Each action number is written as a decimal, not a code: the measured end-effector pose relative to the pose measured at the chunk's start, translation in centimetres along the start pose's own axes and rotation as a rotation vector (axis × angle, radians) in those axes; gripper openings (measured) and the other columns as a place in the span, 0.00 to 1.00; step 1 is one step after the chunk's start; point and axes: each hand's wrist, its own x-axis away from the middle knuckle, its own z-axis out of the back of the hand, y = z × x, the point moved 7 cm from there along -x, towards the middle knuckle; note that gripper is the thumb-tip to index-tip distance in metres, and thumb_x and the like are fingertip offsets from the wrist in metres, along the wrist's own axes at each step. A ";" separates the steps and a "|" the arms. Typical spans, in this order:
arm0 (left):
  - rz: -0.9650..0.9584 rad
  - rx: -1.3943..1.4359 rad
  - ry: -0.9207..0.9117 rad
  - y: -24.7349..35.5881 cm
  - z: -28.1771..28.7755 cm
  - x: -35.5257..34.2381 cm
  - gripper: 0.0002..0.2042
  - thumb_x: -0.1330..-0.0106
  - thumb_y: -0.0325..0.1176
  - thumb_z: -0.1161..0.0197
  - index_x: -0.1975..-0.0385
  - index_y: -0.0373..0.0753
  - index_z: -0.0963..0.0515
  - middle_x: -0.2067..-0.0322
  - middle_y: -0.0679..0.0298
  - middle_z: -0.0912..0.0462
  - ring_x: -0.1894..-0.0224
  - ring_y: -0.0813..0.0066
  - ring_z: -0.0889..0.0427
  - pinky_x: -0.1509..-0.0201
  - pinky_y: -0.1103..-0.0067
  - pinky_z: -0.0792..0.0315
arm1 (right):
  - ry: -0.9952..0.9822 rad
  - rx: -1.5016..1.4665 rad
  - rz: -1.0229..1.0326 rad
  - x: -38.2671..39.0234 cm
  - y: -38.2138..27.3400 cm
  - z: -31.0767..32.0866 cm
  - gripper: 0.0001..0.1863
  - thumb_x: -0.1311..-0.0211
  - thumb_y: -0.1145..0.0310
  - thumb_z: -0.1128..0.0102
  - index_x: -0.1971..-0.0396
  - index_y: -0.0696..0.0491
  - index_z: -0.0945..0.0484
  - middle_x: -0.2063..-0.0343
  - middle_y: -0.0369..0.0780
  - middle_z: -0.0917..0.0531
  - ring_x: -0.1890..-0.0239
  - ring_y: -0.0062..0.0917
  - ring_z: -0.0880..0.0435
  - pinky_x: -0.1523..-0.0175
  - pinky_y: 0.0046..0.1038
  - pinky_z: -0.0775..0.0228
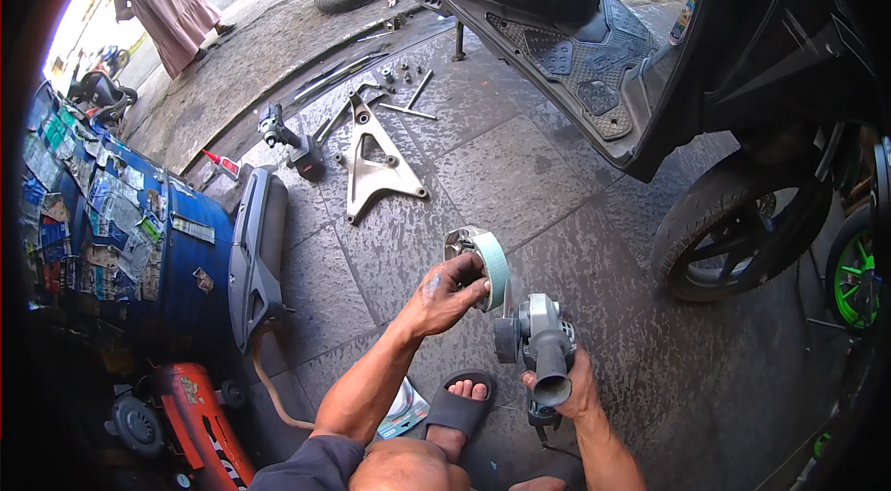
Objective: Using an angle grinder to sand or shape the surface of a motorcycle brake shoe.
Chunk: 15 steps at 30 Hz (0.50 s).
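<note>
My left hand (445,296) grips a round metal part with a pale green band (495,266) around its rim, thumb and fingers closed on its near side. Just to the right, my right hand (580,387) is wrapped around the body of an angle grinder (543,333). The dark round head (507,341) of the grinder faces the banded part's lower right edge. Whether the two touch, I cannot tell. A flat package (401,409) lies by my sandal (462,407), partly hidden by my left arm and knee.
Ahead lie a silver bracket (357,177), a cordless impact wrench (299,152) and a T-handle wrench (419,99). A scooter (594,55) stands at right, its wheel (691,245) close by. A blue drum (200,222), a grey muffler (258,259) and a red machine (200,421) line the left. A person (162,4) is outside.
</note>
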 end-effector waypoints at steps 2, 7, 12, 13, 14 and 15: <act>0.004 0.016 0.001 -0.5 0.0 0.0 0.11 0.32 0.36 0.36 0.62 0.32 0.24 0.71 0.66 0.21 0.67 0.81 0.24 0.62 0.77 0.27 | 0.016 0.016 0.108 0.1 -0.9 -0.1 0.37 0.57 0.57 0.19 0.50 0.60 0.26 0.63 0.42 0.18 0.61 0.29 0.19 0.52 0.33 0.25; 0.009 0.017 -0.003 -0.5 0.2 0.1 0.11 0.32 0.35 0.37 0.62 0.32 0.23 0.71 0.65 0.20 0.67 0.81 0.24 0.62 0.77 0.26 | 0.012 0.035 0.049 -0.1 -0.1 -0.1 0.40 0.62 0.54 0.18 0.50 0.61 0.26 0.60 0.43 0.16 0.58 0.29 0.17 0.49 0.32 0.25; 0.014 -0.022 -0.015 0.3 0.2 0.1 0.10 0.31 0.34 0.37 0.62 0.32 0.23 0.71 0.65 0.20 0.66 0.80 0.23 0.61 0.76 0.25 | 0.030 0.022 -0.006 -0.3 0.0 0.1 0.44 0.67 0.50 0.16 0.49 0.61 0.25 0.58 0.44 0.15 0.55 0.29 0.16 0.46 0.31 0.25; 0.014 -0.021 -0.014 0.3 0.2 0.1 0.10 0.31 0.34 0.37 0.62 0.32 0.23 0.71 0.65 0.20 0.66 0.80 0.23 0.61 0.76 0.25 | 0.021 0.031 -0.004 -0.3 0.2 0.1 0.45 0.66 0.50 0.16 0.49 0.61 0.25 0.58 0.44 0.15 0.55 0.29 0.15 0.46 0.31 0.25; 0.019 -0.025 -0.013 0.3 0.3 0.1 0.10 0.31 0.34 0.37 0.62 0.32 0.23 0.70 0.65 0.20 0.66 0.80 0.23 0.61 0.77 0.25 | 0.012 0.040 -0.003 -0.4 0.3 0.1 0.45 0.66 0.50 0.17 0.49 0.61 0.25 0.58 0.44 0.15 0.55 0.29 0.15 0.46 0.31 0.25; 0.023 -0.029 -0.012 0.3 0.3 0.1 0.10 0.32 0.34 0.37 0.62 0.32 0.23 0.70 0.65 0.20 0.66 0.80 0.23 0.61 0.77 0.25 | 0.012 0.040 -0.001 -0.4 0.1 0.1 0.45 0.66 0.50 0.17 0.49 0.61 0.25 0.58 0.44 0.15 0.55 0.29 0.15 0.46 0.31 0.25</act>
